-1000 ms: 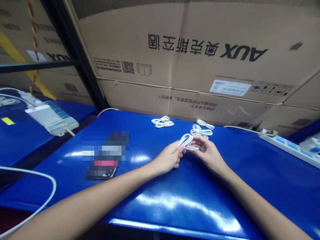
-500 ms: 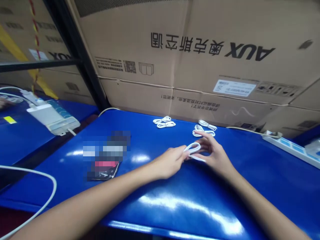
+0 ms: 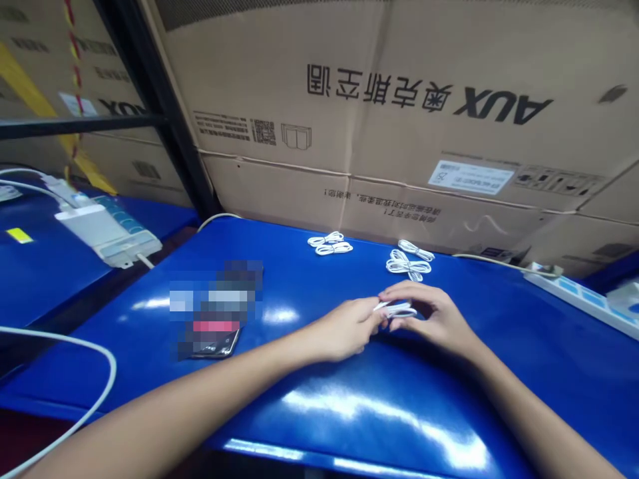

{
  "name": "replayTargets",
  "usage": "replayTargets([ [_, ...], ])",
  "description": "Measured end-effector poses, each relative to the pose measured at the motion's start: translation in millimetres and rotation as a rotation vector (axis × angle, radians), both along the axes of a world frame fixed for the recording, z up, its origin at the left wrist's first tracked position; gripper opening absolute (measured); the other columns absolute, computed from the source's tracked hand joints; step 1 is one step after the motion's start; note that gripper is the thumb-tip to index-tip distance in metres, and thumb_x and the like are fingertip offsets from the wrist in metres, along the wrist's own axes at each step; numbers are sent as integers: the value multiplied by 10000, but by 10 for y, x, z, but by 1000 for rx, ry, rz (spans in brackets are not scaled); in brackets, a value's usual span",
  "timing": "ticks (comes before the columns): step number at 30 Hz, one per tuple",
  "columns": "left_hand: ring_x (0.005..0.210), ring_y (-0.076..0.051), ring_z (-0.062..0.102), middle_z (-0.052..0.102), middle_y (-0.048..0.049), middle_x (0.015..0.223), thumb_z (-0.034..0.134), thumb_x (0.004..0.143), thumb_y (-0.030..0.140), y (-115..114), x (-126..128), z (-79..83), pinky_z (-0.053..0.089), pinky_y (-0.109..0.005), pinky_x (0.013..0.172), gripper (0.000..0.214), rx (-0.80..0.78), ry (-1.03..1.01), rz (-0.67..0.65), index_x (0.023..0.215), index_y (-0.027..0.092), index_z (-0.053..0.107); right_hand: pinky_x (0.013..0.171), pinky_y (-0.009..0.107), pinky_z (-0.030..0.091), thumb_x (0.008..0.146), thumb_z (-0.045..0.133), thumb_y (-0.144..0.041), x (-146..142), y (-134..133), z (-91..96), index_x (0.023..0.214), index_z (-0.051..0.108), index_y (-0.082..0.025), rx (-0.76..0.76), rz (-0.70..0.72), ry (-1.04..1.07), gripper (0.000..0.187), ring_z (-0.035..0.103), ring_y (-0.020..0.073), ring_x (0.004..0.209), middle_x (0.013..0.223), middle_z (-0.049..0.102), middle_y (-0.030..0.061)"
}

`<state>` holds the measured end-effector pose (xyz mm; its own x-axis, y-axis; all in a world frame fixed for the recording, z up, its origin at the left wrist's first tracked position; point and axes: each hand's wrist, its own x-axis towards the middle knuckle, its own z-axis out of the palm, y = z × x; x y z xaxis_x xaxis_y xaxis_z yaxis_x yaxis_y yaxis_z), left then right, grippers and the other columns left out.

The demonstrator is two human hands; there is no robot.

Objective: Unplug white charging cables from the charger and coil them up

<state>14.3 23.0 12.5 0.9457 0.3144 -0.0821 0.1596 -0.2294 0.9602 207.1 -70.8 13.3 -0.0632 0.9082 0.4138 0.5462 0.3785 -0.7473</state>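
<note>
Two bare hands at centre frame, over a glossy blue table top (image 3: pixel 304 406). Left hand (image 3: pixel 347 327) and right hand (image 3: pixel 434 311) are both clenched on a flat loop of thin white cable (image 3: pixel 397 309), pinched between fingers and thumbs, right fingers curled over it. Loop sits between the hands, close over the table; cable ends hidden or too small to tell.

Handling: looks light and soft, likely to spring loose if released, smooth jacket may slip. Best hold is at the loop's bends, by fingertip pinch.

Around: two bundled white cables at upper centre of the table, one (image 3: pixel 329 244) and one (image 3: pixel 409 261), the second nearest the right hand but not touching. Neither blocks the hands. Pixelated black phone (image 3: pixel 214 347) left of centre. White power strip (image 3: pixel 574 293) at right edge. Loose white cord (image 3: pixel 74 339) at lower left. Brown cardboard carton printed AUX (image 3: pixel 379 113) behind.
</note>
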Motion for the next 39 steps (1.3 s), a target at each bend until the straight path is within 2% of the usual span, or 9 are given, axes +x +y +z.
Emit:
replayTargets([
  [3, 548, -102, 421, 424, 39, 732, 342, 1039, 483, -4, 12, -24, 394, -240, 513, 332, -110, -57, 2, 927, 200, 476, 801, 359, 562, 854, 790, -376, -44, 11, 5, 932, 790, -264, 33, -70, 50, 137, 697, 240, 878, 937, 759, 62],
  [6, 574, -106, 417, 431, 30, 762, 341, 1043, 456, -8, 0, -5, 402, -247, 537, 314, -143, -69, -30, 996, 190, 501, 769, 360, 553, 837, 794, -414, -59, 22, -19, 859, 774, -251, 30, -115, 81, 165, 678, 236, 820, 876, 744, 59],
  [12, 750, -168, 564, 597, 1, 854, 560, 967, 406, -31, -23, 75, 398, -265, 644, 202, 240, -58, 4, 932, 208, 540, 735, 348, 536, 798, 817, -461, -69, 24, -83, 787, 721, -236, -4, -138, 178, 245, 647, 220, 782, 838, 706, 47],
  [15, 766, -185, 604, 642, -10, 844, 539, 993, 425, -31, -7, 53, 382, -264, 642, 249, 392, -52, 53, 882, 202, 541, 687, 325, 507, 793, 828, -423, -108, 20, -83, 751, 664, -229, -36, -122, 235, 257, 620, 203, 750, 819, 677, 35],
  [20, 784, -199, 649, 694, -42, 892, 467, 1028, 272, -29, 3, -5, 401, -270, 659, 188, 567, -45, 46, 910, 189, 587, 615, 285, 455, 837, 790, -379, -145, 12, -82, 733, 613, -227, -83, -78, 263, 255, 568, 165, 675, 748, 610, -3],
  [24, 747, -211, 669, 713, -43, 847, 485, 1009, 277, -34, -2, 12, 414, -268, 628, 190, 578, 42, 66, 949, 192, 645, 598, 271, 458, 834, 777, -417, -149, 3, -76, 897, 691, -235, -101, -154, 208, 212, 572, 168, 665, 756, 624, -2],
  [27, 848, -240, 701, 748, -65, 976, 470, 1017, 293, -25, -15, 51, 446, -277, 677, 222, 585, 56, 56, 1055, 209, 673, 647, 295, 478, 874, 737, -394, -146, -7, -53, 1035, 765, -256, -47, -161, 90, 214, 590, 185, 698, 775, 648, 15],
  [33, 910, -257, 701, 749, -69, 1045, 410, 1041, 323, 7, -44, 65, 449, -296, 725, 284, 557, 15, 24, 1071, 221, 673, 656, 314, 508, 877, 745, -346, -127, -5, -39, 908, 798, -261, 48, -160, 13, 105, 613, 192, 689, 764, 686, 31],
  [39, 800, -212, 644, 716, -51, 912, 367, 1059, 374, 22, -44, 42, 420, -282, 684, 346, 527, -21, 69, 948, 200, 646, 697, 322, 581, 802, 805, -459, -121, 12, -54, 941, 765, -238, -80, -238, 188, 264, 690, 226, 783, 893, 749, 50],
])
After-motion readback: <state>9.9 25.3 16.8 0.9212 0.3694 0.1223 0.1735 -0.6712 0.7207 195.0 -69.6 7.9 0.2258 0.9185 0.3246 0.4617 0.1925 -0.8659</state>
